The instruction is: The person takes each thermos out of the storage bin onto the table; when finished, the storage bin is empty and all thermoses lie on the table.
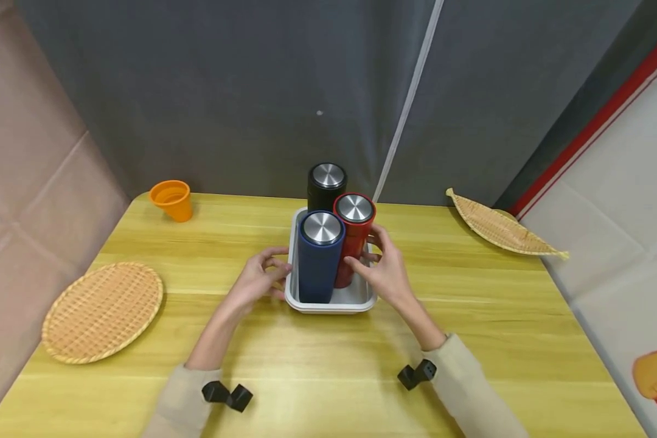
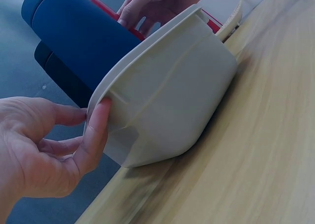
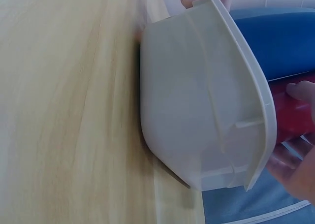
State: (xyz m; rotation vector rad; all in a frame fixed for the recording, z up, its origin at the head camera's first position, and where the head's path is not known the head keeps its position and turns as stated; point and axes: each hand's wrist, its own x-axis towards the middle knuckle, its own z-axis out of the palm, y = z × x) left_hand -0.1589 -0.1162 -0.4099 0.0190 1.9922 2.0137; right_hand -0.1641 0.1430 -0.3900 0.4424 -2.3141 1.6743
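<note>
A white plastic bin [image 1: 331,309] stands on the wooden table with three upright thermos bottles in it. The blue bottle [image 1: 319,271] is at the front left and the red bottle [image 1: 354,240] beside it on the right. Behind them rises the black bottle [image 1: 320,198], its lower part hidden. My left hand [image 1: 260,277] pinches the bin's left rim, thumb at the edge and a finger against the outer wall, as the left wrist view shows. With thumb and fingers around it, my right hand [image 1: 387,267] holds the red bottle near the bin's right rim.
An orange cup [image 1: 179,208] stands at the back left of the table [image 1: 306,377]. At the left lies a round woven tray [image 1: 104,313]. A boat-shaped woven basket [image 1: 504,230] sits at the back right. A grey curtain [image 1: 224,109] hangs behind the bin.
</note>
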